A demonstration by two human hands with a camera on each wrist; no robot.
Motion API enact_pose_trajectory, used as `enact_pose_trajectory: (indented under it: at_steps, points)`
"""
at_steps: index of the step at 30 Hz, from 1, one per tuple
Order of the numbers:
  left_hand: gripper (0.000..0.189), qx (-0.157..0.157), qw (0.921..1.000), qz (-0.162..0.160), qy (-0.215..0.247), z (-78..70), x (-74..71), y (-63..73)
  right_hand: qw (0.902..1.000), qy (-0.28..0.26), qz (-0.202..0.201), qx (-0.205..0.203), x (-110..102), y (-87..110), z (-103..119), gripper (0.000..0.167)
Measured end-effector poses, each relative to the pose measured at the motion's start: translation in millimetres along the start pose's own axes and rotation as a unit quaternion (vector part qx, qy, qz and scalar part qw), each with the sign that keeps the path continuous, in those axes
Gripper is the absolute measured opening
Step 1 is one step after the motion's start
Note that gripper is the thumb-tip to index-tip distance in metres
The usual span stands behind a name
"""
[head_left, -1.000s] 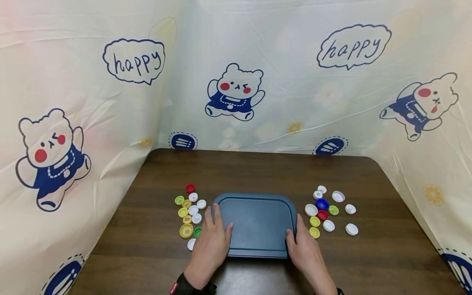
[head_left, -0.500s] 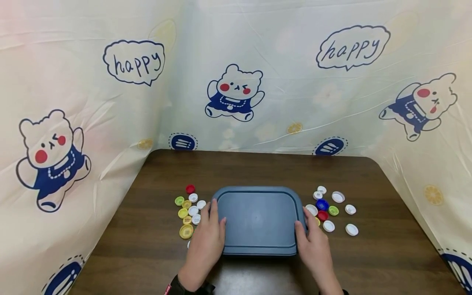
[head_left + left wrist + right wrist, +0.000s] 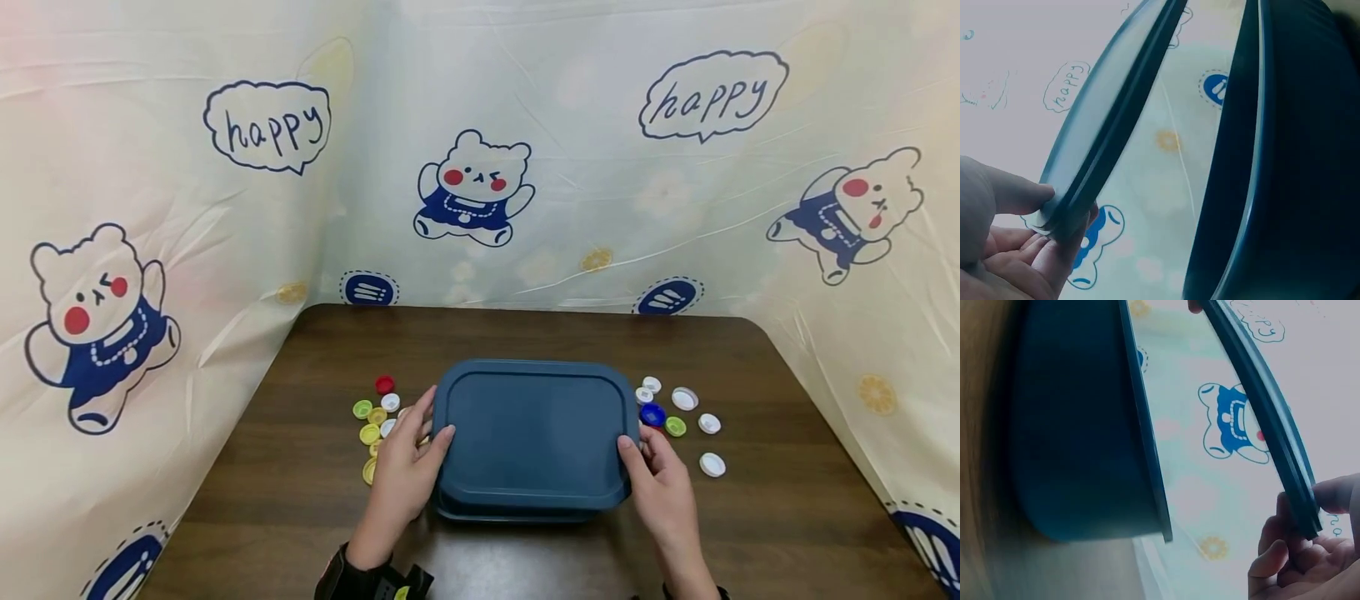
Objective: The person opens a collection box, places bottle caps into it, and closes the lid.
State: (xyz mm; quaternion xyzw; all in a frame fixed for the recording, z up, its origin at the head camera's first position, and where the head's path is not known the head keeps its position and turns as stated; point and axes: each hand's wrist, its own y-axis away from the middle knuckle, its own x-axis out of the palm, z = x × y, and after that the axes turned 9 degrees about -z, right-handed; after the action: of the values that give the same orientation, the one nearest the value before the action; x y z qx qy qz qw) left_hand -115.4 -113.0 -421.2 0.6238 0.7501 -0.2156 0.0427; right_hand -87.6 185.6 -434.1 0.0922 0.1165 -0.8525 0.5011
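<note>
Clock centred on the lid as seen from the head, twelve o'clock at the far side of the table [image 3: 300,533].

Change over the last second: at nine o'clock, the left group of caps [image 3: 370,433] lay unmoved, partly covered by the hand. At centre, the lid [image 3: 532,425] had risen off the box [image 3: 517,512], whose near edge showed below it at six o'clock. Both wrist views confirmed a gap between lid and rim. At three o'clock, the right group of caps [image 3: 652,414] was likewise unmoved, some hidden. Judged meaning: the box was uncovered and the lid wholly borne by the hands. The box interior was out of sight; contents could not be told.

Hands: the left hand [image 3: 401,479], at eight o'clock, pinched the lid's edge, thumb on the top face, fingers bent beneath; thumb and fingers parted only by the lid's thickness. The right hand [image 3: 663,492], at four o'clock, gripped the opposite edge the same way, thumb above, fingers curled under. Neither hand touched the box.
</note>
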Motion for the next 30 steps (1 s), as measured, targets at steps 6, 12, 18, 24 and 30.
enact_pose_trajectory:
  at_steps: [6, 12, 18, 24, 30]
  points:
    - [0.060, -0.009, 0.9993, 0.018, 0.031, -2.3, 8.7, 0.2, 0.9966, 0.075, -0.029, -0.016, -9.0, -8.1, -1.7, 0.036]
    - [0.061, 0.015, 0.9968, 0.062, 0.047, -4.8, 24.7, 5.3, 0.9983, 0.058, -0.007, -0.007, -23.8, -19.2, -6.2, 0.038]
    - [0.063, 0.002, 0.9948, 0.095, 0.037, -12.5, 36.7, 6.6, 0.9926, -0.057, 0.092, 0.055, -55.7, -30.4, -10.1, 0.042]
    - [0.062, 0.013, 0.9910, 0.120, 0.058, -16.9, 43.7, 4.5, 0.9607, -0.124, 0.232, 0.089, -92.2, -38.7, -16.0, 0.032]
    - [0.063, 0.046, 0.9910, 0.124, 0.023, -15.2, 44.1, 1.1, 0.9487, -0.182, 0.252, 0.060, -115.1, -46.1, -10.1, 0.039]
